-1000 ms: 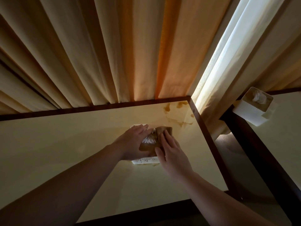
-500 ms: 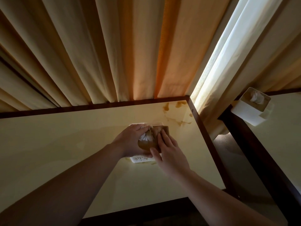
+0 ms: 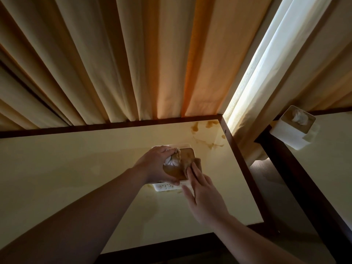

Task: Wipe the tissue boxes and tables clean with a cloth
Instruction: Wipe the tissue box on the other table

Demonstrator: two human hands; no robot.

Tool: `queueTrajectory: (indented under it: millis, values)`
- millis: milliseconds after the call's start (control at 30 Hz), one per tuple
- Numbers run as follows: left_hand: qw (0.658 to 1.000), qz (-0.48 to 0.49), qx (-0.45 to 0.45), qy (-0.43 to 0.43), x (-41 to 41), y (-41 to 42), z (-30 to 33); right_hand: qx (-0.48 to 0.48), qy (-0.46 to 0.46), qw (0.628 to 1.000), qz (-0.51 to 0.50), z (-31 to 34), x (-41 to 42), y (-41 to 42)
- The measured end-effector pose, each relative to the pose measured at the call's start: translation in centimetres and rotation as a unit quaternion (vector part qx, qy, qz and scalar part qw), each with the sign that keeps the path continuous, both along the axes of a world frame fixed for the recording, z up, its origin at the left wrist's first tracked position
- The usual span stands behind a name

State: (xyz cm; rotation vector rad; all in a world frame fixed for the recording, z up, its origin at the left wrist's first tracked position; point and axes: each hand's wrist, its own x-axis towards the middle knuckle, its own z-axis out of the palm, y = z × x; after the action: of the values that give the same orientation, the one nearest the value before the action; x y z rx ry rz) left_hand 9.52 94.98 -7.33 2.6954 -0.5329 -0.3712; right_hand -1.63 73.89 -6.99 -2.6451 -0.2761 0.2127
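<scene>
Left hand grips tissue box; right hand flat, pressing cloth; stains beyond.

Both arms reach forward, forearms bare. Left hand curled, gripping from left side. Right hand flat, fingers straight, pressing down.

Dim room; you get daylight only through the curtain gap, up and right of the worktop. Soft sheen on that worktop near the gap. Forearms deep in shadow. Wide-angle bowing splays the curtain folds toward the edges.
</scene>
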Motion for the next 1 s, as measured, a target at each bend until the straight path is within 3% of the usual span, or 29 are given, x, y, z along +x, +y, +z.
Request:
queueTrajectory:
  millis: [167, 267, 533, 733, 933, 1000]
  values:
    - [1.000, 0.010, 0.010, -0.007, -0.5, -0.2, 0.0, -0.021, -0.001, 1.000, 0.017, -0.5, 2.3, -0.4]
    - [1.000, 0.013, 0.013, 0.002, -0.5, -0.3, 0.3, -0.067, -0.012, 0.994, 0.089, -0.7, 6.3, 0.2]
    - [0.997, 0.040, 0.064, -0.031, -1.4, -1.4, 0.7, 0.016, -0.022, 1.000, 0.002, -1.4, 2.3, -2.2]
    - [0.976, 0.190, 0.107, -0.019, -2.5, -4.5, 1.8, 0.134, -0.031, 0.982, -0.129, 0.4, 4.3, -3.1]
    - [0.982, 0.177, 0.060, -0.002, -2.7, -3.8, 3.2, 0.187, -0.039, 0.964, -0.184, 0.3, 4.6, -4.6]
    - [0.993, 0.093, 0.056, 0.035, -2.0, -2.9, 4.1, 0.190, -0.054, 0.964, -0.177, 0.2, 4.7, -4.6]
